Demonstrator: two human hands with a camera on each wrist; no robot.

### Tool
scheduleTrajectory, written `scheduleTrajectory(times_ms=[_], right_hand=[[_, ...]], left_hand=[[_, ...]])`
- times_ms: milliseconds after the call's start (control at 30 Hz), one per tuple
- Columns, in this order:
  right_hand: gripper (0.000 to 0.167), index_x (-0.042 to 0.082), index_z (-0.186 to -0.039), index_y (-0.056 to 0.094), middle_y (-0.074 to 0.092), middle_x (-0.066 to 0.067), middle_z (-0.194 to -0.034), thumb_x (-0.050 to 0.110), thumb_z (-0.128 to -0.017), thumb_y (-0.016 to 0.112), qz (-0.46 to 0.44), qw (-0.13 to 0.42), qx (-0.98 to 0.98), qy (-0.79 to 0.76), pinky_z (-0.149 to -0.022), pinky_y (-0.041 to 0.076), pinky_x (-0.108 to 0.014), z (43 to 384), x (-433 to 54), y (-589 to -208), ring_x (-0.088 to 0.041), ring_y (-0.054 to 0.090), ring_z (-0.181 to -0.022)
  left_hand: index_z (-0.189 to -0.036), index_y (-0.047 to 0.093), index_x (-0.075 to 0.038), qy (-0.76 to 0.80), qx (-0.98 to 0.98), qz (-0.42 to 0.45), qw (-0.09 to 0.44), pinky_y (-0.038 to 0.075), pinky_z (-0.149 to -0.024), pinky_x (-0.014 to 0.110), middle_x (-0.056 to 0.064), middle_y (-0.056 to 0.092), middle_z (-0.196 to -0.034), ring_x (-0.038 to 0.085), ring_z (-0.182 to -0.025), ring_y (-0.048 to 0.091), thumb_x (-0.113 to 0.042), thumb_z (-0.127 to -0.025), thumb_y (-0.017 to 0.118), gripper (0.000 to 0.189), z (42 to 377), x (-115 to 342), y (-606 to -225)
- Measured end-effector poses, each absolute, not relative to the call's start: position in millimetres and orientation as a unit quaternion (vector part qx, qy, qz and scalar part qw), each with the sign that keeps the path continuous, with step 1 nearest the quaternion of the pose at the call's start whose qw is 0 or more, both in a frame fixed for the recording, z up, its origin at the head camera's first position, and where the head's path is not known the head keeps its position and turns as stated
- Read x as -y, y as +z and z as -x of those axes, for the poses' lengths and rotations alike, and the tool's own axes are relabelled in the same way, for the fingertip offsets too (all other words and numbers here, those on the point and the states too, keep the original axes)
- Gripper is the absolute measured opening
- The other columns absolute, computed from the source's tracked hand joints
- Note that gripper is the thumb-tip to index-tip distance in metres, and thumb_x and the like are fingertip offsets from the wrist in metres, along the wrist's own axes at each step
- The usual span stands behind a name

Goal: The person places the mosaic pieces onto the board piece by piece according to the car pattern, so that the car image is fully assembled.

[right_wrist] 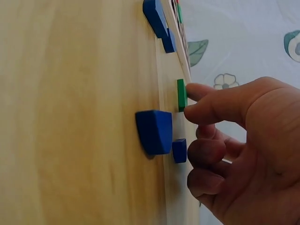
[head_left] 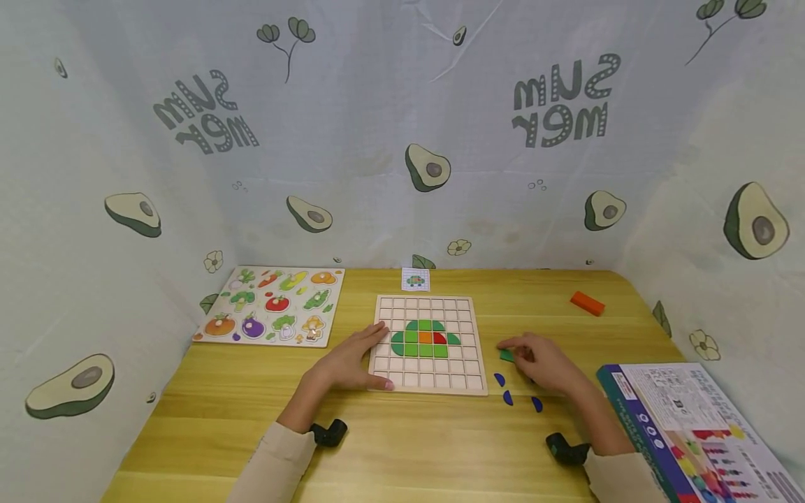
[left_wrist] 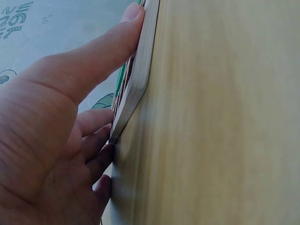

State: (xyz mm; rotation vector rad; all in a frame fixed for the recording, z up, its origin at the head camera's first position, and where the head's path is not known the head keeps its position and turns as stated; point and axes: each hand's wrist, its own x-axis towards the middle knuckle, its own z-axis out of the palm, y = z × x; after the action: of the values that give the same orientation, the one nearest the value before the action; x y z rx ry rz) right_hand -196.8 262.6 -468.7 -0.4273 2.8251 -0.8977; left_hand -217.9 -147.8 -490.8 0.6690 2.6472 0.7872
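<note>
A square wooden grid board [head_left: 428, 380] carries a turtle-like figure of green, orange and red pieces. My left hand [head_left: 352, 358] rests at its left side, fingers along the edge and thumb on the near rim; in the left wrist view the thumb lies over the board's edge [left_wrist: 145, 61]. To the right of the board, my right hand [head_left: 542, 362] pinches a green piece [head_left: 506, 355] between thumb and index finger, close over the table. In the right wrist view that green piece [right_wrist: 182, 95] stands at the fingertips. Several blue half-round pieces [head_left: 508, 398] lie near this hand.
A small picture card [head_left: 416, 279] with a similar figure lies behind the board. A vegetable puzzle board [head_left: 270, 307] is at the back left. An orange block [head_left: 588, 303] lies at the back right, a printed box [head_left: 698, 426] at the front right. A printed cloth [head_left: 377, 105] hangs behind.
</note>
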Motion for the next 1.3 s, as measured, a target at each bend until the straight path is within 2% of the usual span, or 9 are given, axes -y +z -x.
scheduleTrajectory(times_ms=[167, 267, 433, 733, 1300], right_hand=[[0.021, 0.006, -0.117, 0.072, 0.054, -0.001, -0.085, 0.013, -0.097, 0.070, 0.128, 0.069, -0.939, -0.311, -0.062, 0.040, -0.025, 196, -265, -470, -0.015, 0.048, -0.076], [0.024, 0.006, -0.115, 0.071, 0.052, -0.001, -0.084, 0.020, -0.096, 0.074, 0.120, 0.065, -0.940, -0.313, -0.062, 0.039, -0.026, 196, -266, -471, -0.015, 0.047, -0.075], [0.028, 0.005, -0.121, 0.072, 0.052, -0.002, -0.082, 0.016, -0.095, 0.074, 0.126, 0.060, -0.939, -0.315, -0.060, 0.038, -0.025, 196, -265, -472, -0.015, 0.047, -0.073], [0.021, 0.006, -0.114, 0.074, 0.054, -0.001, -0.082, 0.015, -0.094, 0.075, 0.123, 0.050, -0.942, -0.309, -0.061, 0.039, -0.025, 197, -264, -475, -0.014, 0.047, -0.072], [0.023, 0.009, -0.116, 0.075, 0.053, 0.000, -0.083, 0.018, -0.095, 0.075, 0.141, 0.018, -0.938, -0.317, -0.062, 0.037, -0.026, 204, -238, -470, -0.014, 0.045, -0.072]], left_hand=[[-0.165, 0.027, -0.023, 0.272, -0.922, -0.232, 0.150, 0.025, -0.127, 0.054, -0.005, 0.018, -0.173, 0.032, -0.160, 0.019, -0.065, -0.075, 0.084, 0.114, 218, 148, -491], [-0.165, 0.028, -0.023, 0.271, -0.922, -0.233, 0.149, 0.025, -0.127, 0.054, -0.005, 0.018, -0.173, 0.032, -0.160, 0.019, -0.065, -0.075, 0.083, 0.114, 218, 148, -491], [-0.165, 0.028, -0.023, 0.273, -0.921, -0.234, 0.148, 0.024, -0.127, 0.055, -0.005, 0.018, -0.173, 0.032, -0.160, 0.019, -0.065, -0.075, 0.083, 0.114, 218, 148, -491], [-0.165, 0.027, -0.023, 0.274, -0.921, -0.234, 0.149, 0.023, -0.128, 0.054, -0.006, 0.018, -0.173, 0.031, -0.160, 0.018, -0.065, -0.075, 0.084, 0.114, 218, 148, -492], [-0.165, 0.028, -0.023, 0.271, -0.922, -0.235, 0.146, 0.026, -0.127, 0.055, -0.006, 0.018, -0.173, 0.032, -0.160, 0.018, -0.066, -0.075, 0.083, 0.114, 220, 148, -495]])
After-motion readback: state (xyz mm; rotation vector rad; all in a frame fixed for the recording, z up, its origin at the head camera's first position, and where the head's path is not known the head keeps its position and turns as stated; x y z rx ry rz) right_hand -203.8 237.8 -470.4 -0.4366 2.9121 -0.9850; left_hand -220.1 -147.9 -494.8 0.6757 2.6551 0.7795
